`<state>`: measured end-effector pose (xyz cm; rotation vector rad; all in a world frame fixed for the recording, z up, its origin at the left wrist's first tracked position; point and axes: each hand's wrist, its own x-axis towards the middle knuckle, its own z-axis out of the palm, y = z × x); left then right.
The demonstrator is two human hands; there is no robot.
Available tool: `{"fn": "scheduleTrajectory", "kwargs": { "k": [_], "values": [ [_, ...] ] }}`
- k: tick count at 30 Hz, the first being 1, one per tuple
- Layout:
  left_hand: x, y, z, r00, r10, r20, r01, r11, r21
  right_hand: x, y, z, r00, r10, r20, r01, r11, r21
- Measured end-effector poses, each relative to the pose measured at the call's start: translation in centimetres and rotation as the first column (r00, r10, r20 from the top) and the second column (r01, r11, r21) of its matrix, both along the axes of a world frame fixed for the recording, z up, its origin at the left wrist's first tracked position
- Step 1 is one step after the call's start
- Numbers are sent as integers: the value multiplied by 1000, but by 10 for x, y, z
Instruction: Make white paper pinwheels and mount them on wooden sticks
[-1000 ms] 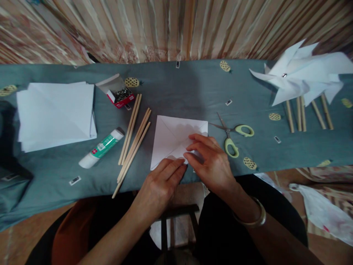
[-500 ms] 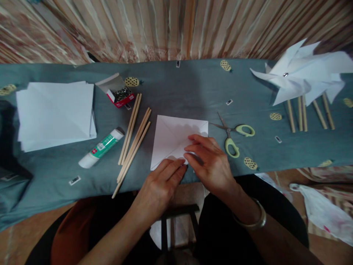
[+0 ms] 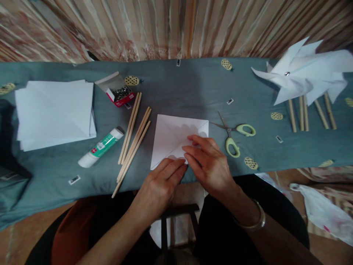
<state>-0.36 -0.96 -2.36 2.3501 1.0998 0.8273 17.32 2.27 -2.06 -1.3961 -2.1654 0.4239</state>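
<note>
A square white sheet of paper (image 3: pixel 172 134) with diagonal crease lines lies at the table's front edge, directly before me. My left hand (image 3: pixel 165 180) grips its near edge, fingers on top and held together; the thumb is mostly hidden. Over the sheet's lower right part is my right hand (image 3: pixel 209 160), its fingers curved and apart, with nothing visible in them. Whether its fingertips touch the paper I cannot tell. Just right of the sheet rest scissors (image 3: pixel 228 129) with light green handles, blades spread.
Left of the sheet are several wooden sticks (image 3: pixel 134 147), a glue stick (image 3: pixel 102 147), a red box of metal pins (image 3: pixel 120 94) and a stack of white paper (image 3: pixel 55 110). White paper pinwheels (image 3: pixel 306 73) on sticks lie at the far right. A pleated curtain (image 3: pixel 176 29) hangs behind.
My right hand's fingers have shifted very slightly over the paper. My left hand stays at the near edge, and the other things are where they were.
</note>
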Motion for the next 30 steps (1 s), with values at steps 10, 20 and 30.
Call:
{"fn": "scheduleTrajectory", "kwargs": {
  "k": [10, 20, 30],
  "values": [
    [-1, -1, -2, 1000, -5, 5, 5, 1000, -21, 0, -1, -1, 999, 20, 39, -21, 999, 27],
    [0, -1, 0, 1000, -3, 12, 4, 999, -44, -2, -2, -1, 996, 27, 87, -30, 999, 35],
    [0, -1, -1, 1000, -1, -19, 1, 999, -35, -6, -10, -11, 987, 42, 158, -62, 990, 127]
  ]
}}
